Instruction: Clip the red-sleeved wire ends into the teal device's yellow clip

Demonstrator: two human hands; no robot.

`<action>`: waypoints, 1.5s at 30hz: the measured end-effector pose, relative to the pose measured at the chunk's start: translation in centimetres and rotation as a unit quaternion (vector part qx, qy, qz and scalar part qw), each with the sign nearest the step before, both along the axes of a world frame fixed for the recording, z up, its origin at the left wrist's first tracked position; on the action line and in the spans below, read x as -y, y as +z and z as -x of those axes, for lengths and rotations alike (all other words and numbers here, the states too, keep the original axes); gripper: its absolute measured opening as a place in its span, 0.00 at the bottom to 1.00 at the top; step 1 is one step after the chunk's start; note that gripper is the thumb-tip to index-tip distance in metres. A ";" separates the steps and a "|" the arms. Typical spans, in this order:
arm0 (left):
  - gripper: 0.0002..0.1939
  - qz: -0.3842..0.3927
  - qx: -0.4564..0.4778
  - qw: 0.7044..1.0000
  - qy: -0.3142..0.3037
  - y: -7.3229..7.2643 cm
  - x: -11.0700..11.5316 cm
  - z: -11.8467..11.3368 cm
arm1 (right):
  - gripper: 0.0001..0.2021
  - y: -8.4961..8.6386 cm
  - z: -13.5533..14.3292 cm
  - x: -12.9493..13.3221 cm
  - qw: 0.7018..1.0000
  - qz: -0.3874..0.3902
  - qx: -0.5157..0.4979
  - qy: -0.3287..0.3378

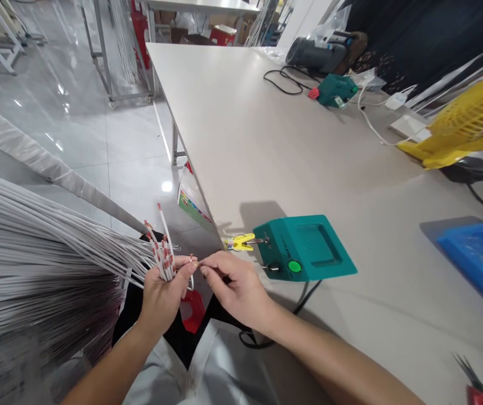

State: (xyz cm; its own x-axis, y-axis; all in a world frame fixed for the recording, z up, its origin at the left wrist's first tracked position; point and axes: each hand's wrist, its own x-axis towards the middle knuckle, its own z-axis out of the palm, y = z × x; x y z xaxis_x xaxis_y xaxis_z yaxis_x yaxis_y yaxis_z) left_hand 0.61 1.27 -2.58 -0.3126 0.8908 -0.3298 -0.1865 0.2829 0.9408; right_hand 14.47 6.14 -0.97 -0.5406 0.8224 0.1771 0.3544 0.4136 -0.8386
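Note:
My left hand (163, 292) is closed around a bundle of white cables (166, 264) whose ends are reddish-brown. One cable end stands out between its thumb and forefinger. Close beside it, the thumb and fingers of my right hand (233, 284) are pinched together at that cable's tip; what they grip is too small to make out. Just beyond my right hand a green device (315, 247) with a round green button sits on the table (233, 140). A yellow clip (240, 242) is attached to its near left side, over the table's edge.
Many long white cables (47, 242) hang over a wrapped rail at the left. A blue tray (482, 259), a yellow fan (469, 118) and scissors (472, 374) are at the right. A second green device (336, 90) and a grey motor (317, 53) stand farther back.

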 end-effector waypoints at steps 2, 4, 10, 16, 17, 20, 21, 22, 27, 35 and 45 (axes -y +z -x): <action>0.09 0.010 0.007 1.000 -0.003 0.0 0.0 0.0 | 0.06 0.3 -0.1 -0.3 0.999 -0.002 -0.023 -0.029; 0.10 0.011 0.021 1.000 -0.019 0.0 0.0 0.0 | 0.06 0.6 -0.1 -0.4 0.999 0.008 -0.036 -0.034; 0.07 0.038 0.006 0.999 -0.037 0.3 0.0 -0.3 | 0.04 0.7 0.1 -0.5 0.999 0.017 -0.036 -0.029; 0.06 0.029 -0.031 0.998 -0.055 0.5 0.5 0.0 | 0.08 0.8 0.0 -0.5 0.999 -0.011 -0.036 -0.009; 0.07 0.025 -0.028 0.997 -0.064 0.4 0.6 0.1 | 0.08 0.9 -0.1 -0.5 0.999 -0.015 -0.035 -0.004; 0.09 0.016 -0.026 0.995 -0.093 0.3 0.8 0.4 | 0.09 0.8 -0.2 -0.4 1.000 -0.028 -0.008 0.010; 0.10 0.017 -0.028 0.995 -0.098 0.2 0.8 0.5 | 0.09 0.7 -0.2 -0.4 0.999 -0.031 0.009 0.010; 0.10 0.018 -0.028 0.995 -0.099 0.2 0.7 0.6 | 0.09 0.7 -0.3 -0.4 0.999 -0.034 0.025 0.008; 0.11 0.025 -0.035 0.994 -0.103 0.7 0.6 0.7 | 0.10 1.4 -1.1 -0.9 0.999 -0.053 0.006 -0.003; 0.12 0.004 0.016 0.975 -0.223 0.8 0.8 1.9 | 0.04 2.1 -1.2 -1.8 0.979 0.097 -0.073 0.164; 0.12 0.019 0.230 0.967 -0.108 0.1 0.8 0.6 | 0.10 0.2 1.0 0.0 0.883 0.383 -0.268 0.038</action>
